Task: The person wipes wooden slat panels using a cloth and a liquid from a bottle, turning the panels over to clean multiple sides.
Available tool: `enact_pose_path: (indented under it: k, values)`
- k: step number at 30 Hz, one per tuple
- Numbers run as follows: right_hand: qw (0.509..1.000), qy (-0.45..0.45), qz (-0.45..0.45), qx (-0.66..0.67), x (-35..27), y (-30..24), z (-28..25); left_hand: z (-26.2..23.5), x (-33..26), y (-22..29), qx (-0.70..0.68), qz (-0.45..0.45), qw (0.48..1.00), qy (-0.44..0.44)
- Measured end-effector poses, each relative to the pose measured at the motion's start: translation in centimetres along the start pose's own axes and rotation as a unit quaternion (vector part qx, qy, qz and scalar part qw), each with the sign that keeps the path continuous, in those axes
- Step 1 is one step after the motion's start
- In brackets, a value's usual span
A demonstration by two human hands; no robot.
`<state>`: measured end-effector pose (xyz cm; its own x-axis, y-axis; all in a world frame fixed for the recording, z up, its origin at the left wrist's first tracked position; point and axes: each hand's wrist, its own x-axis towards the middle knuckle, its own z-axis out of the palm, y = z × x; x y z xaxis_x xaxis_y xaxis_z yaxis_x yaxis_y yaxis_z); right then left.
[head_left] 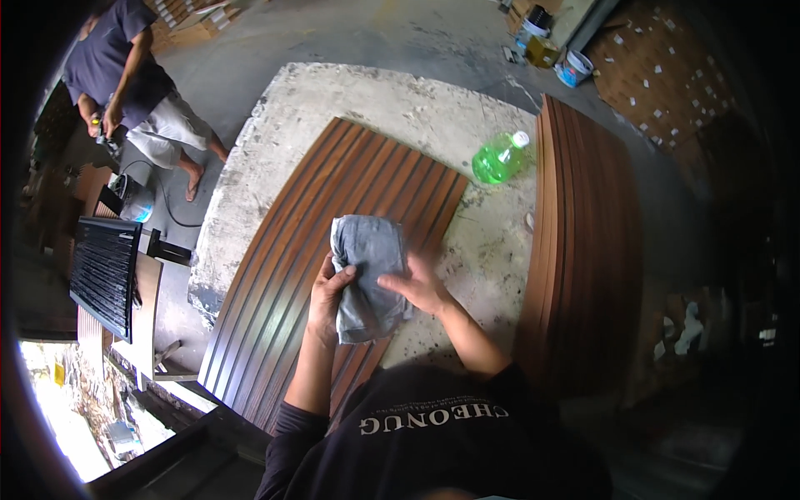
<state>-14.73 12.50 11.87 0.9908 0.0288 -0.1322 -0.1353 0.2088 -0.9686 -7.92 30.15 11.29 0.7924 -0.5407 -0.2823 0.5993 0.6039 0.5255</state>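
A folded grey-blue cloth (372,262) is held up between my two hands, above a brown wooden panel with dark grooves (312,196). My left hand (327,292) grips the cloth's left edge, thumb on the front and fingers behind. At the cloth's right edge is my right hand (419,286), its thumb laid over the front; its other fingers are blurred and partly behind the cloth. The panel lies flat and slanted on a worn, stained white table (250,167). Beyond my right hand stands a clear bottle of green liquid with a white cap (498,158).
A stack of brown panels (579,250) rises along the table's right side. At the far left another person (137,75) stands holding a tool. A black grooved panel (106,275) rests on a stand at left. Buckets (573,68) sit on the floor at the far right.
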Motion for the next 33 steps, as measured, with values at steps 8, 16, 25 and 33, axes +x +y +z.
enact_pose_path:
  k: [8, 16, 25, 33]
  values:
    - [0.994, 0.09, -0.034, 0.042, -1.5, 2.7, -1.8, 0.2, 0.3, -0.9, 0.024, -0.024, 0.999, 0.002]
    - [0.993, 0.072, -0.053, 0.076, -2.1, -1.0, -2.3, 1.3, 1.1, -0.2, 0.127, -0.034, 0.991, -0.035]
    - [0.959, 0.178, -0.131, -0.176, -1.8, -2.0, 0.2, 5.9, -1.1, -2.1, 0.341, 0.176, 0.923, 0.016]
    - [0.949, 0.081, -0.196, -0.233, -2.3, -3.2, 1.8, 6.5, -2.2, -3.7, 0.181, 0.096, 0.978, -0.042]
